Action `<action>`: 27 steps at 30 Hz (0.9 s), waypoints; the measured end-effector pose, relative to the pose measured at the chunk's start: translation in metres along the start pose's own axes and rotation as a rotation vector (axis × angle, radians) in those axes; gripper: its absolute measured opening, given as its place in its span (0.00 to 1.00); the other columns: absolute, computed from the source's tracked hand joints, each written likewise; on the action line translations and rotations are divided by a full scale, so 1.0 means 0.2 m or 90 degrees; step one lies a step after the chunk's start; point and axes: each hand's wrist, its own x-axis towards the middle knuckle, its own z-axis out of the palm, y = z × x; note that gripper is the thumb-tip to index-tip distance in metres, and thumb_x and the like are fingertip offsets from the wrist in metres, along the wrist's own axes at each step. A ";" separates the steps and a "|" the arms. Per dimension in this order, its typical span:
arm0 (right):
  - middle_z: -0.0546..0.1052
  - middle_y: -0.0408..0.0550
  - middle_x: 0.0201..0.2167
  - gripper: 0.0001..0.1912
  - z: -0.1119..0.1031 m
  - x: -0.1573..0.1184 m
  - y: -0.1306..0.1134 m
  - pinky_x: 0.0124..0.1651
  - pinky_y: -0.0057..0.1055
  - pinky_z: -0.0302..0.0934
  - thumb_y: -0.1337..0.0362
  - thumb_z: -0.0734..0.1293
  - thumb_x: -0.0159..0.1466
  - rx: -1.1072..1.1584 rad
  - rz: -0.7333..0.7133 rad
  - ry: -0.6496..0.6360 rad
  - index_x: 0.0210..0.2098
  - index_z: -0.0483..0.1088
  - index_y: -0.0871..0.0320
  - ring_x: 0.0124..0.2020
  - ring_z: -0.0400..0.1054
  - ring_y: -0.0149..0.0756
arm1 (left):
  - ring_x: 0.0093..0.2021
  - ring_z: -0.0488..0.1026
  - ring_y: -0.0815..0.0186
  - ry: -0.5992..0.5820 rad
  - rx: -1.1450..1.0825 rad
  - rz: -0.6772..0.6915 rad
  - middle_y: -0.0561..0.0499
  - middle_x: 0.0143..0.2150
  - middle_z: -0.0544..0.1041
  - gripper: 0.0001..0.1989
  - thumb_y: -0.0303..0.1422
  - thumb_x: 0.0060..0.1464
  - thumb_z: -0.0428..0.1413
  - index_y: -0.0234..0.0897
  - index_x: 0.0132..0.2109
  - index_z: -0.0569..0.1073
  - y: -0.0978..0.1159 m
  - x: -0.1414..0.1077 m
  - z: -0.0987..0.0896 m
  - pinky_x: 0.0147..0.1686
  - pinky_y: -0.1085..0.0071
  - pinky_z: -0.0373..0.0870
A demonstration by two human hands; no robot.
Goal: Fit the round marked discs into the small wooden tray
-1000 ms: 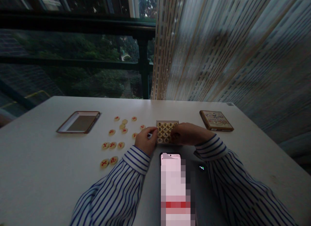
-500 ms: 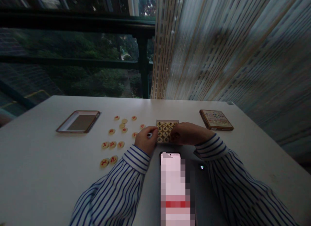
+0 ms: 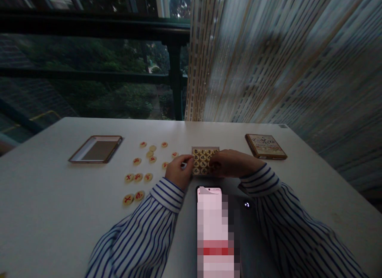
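Note:
A small clear box (image 3: 205,175) holds rows of round xiangqi pieces (image 3: 203,158) with black characters facing up. At its left edge, my left hand (image 3: 179,171) grips the box wall, thumb and forefinger closed together. Over the right side of the box lies my right hand (image 3: 231,163), fingers curled down onto the pieces there. Whatever those fingertips hold, if anything, is hidden beneath the hand. Left of the box, several loose xiangqi pieces (image 3: 137,177) are scattered, most showing red characters. Two blank-faced discs (image 3: 151,151) lie among them.
A shallow tray-like lid (image 3: 115,148) rests at the left of the white table (image 3: 59,198). A decorated flat box (image 3: 266,146) sits at the right. Below my hands lies a lit phone (image 3: 210,222), and a small glowing device (image 3: 247,205) is near my right sleeve.
Both hands stay at the box in nearly the same pose. The view has shifted very slightly; no piece has visibly moved.

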 end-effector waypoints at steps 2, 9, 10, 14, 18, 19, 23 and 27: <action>0.76 0.50 0.34 0.15 -0.01 -0.01 0.00 0.29 0.27 0.56 0.58 0.62 0.55 0.000 0.003 0.001 0.39 0.72 0.56 0.32 0.69 0.36 | 0.32 0.73 0.66 -0.001 0.007 0.001 0.48 0.33 0.78 0.10 0.33 0.50 0.51 0.34 0.36 0.75 0.00 0.00 0.00 0.30 0.71 0.69; 0.76 0.50 0.34 0.17 -0.04 -0.02 0.05 0.30 0.28 0.56 0.54 0.63 0.55 0.022 0.050 -0.013 0.40 0.72 0.56 0.32 0.69 0.36 | 0.32 0.73 0.66 -0.005 -0.002 -0.004 0.48 0.33 0.77 0.10 0.33 0.50 0.51 0.34 0.37 0.75 0.00 0.01 0.00 0.31 0.71 0.70; 0.76 0.50 0.34 0.17 -0.04 -0.02 0.05 0.31 0.28 0.56 0.55 0.63 0.55 0.026 0.051 -0.015 0.40 0.72 0.55 0.32 0.69 0.35 | 0.32 0.73 0.66 -0.006 0.000 -0.003 0.47 0.33 0.77 0.10 0.33 0.50 0.51 0.34 0.37 0.75 0.00 0.01 0.00 0.31 0.71 0.70; 0.76 0.49 0.34 0.16 -0.03 -0.02 0.05 0.31 0.27 0.56 0.59 0.63 0.54 0.030 0.044 -0.021 0.41 0.72 0.55 0.33 0.69 0.35 | 0.32 0.73 0.66 -0.014 0.004 -0.004 0.47 0.33 0.77 0.11 0.33 0.50 0.51 0.34 0.37 0.75 0.00 0.00 0.00 0.31 0.71 0.69; 0.76 0.51 0.36 0.17 -0.02 -0.02 0.02 0.32 0.28 0.56 0.58 0.62 0.55 0.024 0.034 -0.010 0.42 0.72 0.56 0.34 0.69 0.37 | 0.32 0.73 0.66 -0.011 0.002 -0.007 0.47 0.33 0.77 0.11 0.33 0.50 0.51 0.34 0.37 0.75 0.00 0.00 0.00 0.32 0.71 0.69; 0.76 0.51 0.36 0.17 -0.02 -0.02 0.02 0.32 0.28 0.57 0.58 0.62 0.55 0.023 0.032 -0.009 0.42 0.72 0.56 0.34 0.69 0.37 | 0.32 0.73 0.66 -0.009 0.004 -0.006 0.47 0.33 0.77 0.10 0.33 0.50 0.51 0.34 0.37 0.75 0.00 0.00 0.00 0.32 0.71 0.69; 0.76 0.51 0.37 0.17 -0.01 -0.01 0.00 0.31 0.27 0.57 0.61 0.62 0.54 0.022 0.010 -0.014 0.42 0.72 0.56 0.35 0.70 0.38 | 0.31 0.73 0.66 -0.004 0.007 0.000 0.48 0.33 0.77 0.10 0.33 0.50 0.52 0.35 0.36 0.75 0.00 0.00 0.00 0.31 0.71 0.69; 0.76 0.51 0.34 0.14 0.00 0.00 0.00 0.29 0.27 0.57 0.61 0.62 0.55 0.020 -0.006 -0.012 0.38 0.73 0.56 0.32 0.70 0.37 | 0.31 0.73 0.66 -0.005 0.004 0.002 0.48 0.33 0.77 0.10 0.33 0.50 0.52 0.34 0.36 0.75 0.00 0.00 0.00 0.31 0.71 0.69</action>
